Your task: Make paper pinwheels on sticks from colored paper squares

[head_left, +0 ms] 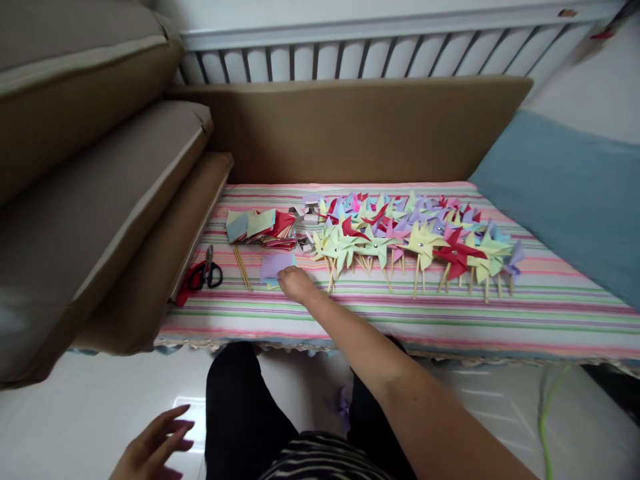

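Note:
My right hand (296, 283) reaches forward onto the striped cloth (390, 313) and rests on a purple paper square (274, 265), fingers curled down against it. A stack of coloured paper squares (260, 227) lies just behind, with thin wooden sticks (242, 265) to the left. My left hand (153, 448) hangs low at the bottom left above the white floor, fingers spread and holding nothing. Several finished paper pinwheels (415, 237) on sticks lie in rows to the right of my right hand.
Red-and-black scissors (203, 275) lie at the cloth's left edge. Brown cushions (85, 220) are stacked on the left, and a brown board (360, 127) stands behind. A blue cushion (570, 193) lies at the right. My dark-clothed knees (240, 400) are below the edge.

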Available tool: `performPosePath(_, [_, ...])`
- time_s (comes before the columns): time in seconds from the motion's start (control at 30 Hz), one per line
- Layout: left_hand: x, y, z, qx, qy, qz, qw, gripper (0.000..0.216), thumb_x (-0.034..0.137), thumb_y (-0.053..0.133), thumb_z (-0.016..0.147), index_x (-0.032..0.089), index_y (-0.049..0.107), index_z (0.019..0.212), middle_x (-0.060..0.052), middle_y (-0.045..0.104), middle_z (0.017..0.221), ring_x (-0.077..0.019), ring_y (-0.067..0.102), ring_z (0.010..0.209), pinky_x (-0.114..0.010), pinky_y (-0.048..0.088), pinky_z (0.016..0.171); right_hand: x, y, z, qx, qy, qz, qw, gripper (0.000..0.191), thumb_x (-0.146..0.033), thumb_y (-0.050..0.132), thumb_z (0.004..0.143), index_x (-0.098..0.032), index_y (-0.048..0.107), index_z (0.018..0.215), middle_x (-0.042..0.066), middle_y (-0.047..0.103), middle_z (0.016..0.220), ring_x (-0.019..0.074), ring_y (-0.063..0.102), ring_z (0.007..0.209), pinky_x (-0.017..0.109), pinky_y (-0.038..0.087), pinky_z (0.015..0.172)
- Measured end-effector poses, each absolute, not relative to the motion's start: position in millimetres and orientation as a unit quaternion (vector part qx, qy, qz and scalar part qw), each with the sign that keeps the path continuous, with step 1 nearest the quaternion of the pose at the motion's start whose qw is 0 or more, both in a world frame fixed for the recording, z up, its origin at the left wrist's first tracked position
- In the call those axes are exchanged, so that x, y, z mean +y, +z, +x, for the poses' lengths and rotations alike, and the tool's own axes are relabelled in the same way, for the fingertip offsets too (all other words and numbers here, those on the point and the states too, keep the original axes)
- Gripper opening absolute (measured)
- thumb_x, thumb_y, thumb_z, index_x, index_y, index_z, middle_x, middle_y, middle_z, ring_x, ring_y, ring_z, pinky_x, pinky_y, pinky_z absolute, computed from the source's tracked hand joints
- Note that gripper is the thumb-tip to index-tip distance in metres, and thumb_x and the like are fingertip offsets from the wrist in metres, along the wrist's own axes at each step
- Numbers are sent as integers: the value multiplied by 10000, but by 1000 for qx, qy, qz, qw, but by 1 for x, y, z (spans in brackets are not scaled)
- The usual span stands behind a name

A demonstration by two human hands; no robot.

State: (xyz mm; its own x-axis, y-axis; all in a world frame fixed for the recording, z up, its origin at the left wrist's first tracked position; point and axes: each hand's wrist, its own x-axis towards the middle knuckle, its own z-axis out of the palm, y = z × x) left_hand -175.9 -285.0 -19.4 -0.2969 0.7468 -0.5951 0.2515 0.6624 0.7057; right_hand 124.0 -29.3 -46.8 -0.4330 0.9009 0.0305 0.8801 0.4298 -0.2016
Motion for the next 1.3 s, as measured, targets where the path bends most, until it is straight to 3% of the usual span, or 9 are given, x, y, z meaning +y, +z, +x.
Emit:
performPosePath(0.17, [-277,-37,-141,702,240,331,583,619,606,736,455,221,640,929,-70,686,836,-276,641,751,-354,522,561,-22,-41,124,-813,86,-571,79,237,-130,439,846,-110,646,960,145,685,906,228,625,826,293,424,705])
performPosePath(0.27, [-270,-32,-113,649,256,343,629,548,539,755,506,207,664,933,-79,688,873,-259,639,809,-358,523,664,-15,-28,130,-787,81,-601,113,275,-172,398,887,-133,665,941,129,693,881,223,632,803,294,426,691])
performPosePath(0.43, [-230,-11,-59,513,338,304,728,498,442,747,611,186,651,1026,-130,661,1052,-261,617,950,-370,489,805,-23,5,145,-763,52,-612,201,301,-187,396,904,-166,638,1082,99,645,1089,212,563,1005,312,396,862])
performPosePath(0.53, [-194,5,-30,401,404,211,794,442,450,641,738,164,621,1075,-156,586,1203,-257,572,1069,-373,455,889,-51,20,150,-759,20,-578,299,276,-175,439,883,-207,672,1028,75,628,1127,217,517,1054,346,362,919])
performPosePath(0.67, [-164,24,0,302,498,109,806,343,439,541,819,140,632,961,-132,625,1103,-238,585,1041,-367,476,879,-108,27,151,-792,-31,-509,337,253,-173,474,867,-245,690,979,58,622,1138,224,507,1027,376,336,917])
performPosePath(0.87, [-180,22,28,329,572,34,751,137,122,554,796,120,620,916,-87,677,891,-188,646,844,-316,535,779,-171,26,158,-836,-40,-461,297,246,-194,489,866,-263,669,1020,64,597,1184,232,501,1014,405,328,890])
performPosePath(1.0, [-200,24,28,351,550,53,756,158,89,539,789,81,596,937,-111,687,861,-221,664,833,-366,547,802,-196,27,176,-832,-14,-435,345,269,-160,469,867,-237,652,1048,69,602,1171,226,508,1027,400,376,885])
performPosePath(1.3, [-226,49,30,378,458,155,789,222,81,521,801,35,578,1011,-147,693,905,-241,674,836,-344,585,697,-245,35,221,-796,43,-421,433,298,-120,487,843,-228,625,1084,91,576,1185,225,511,1063,435,450,900])
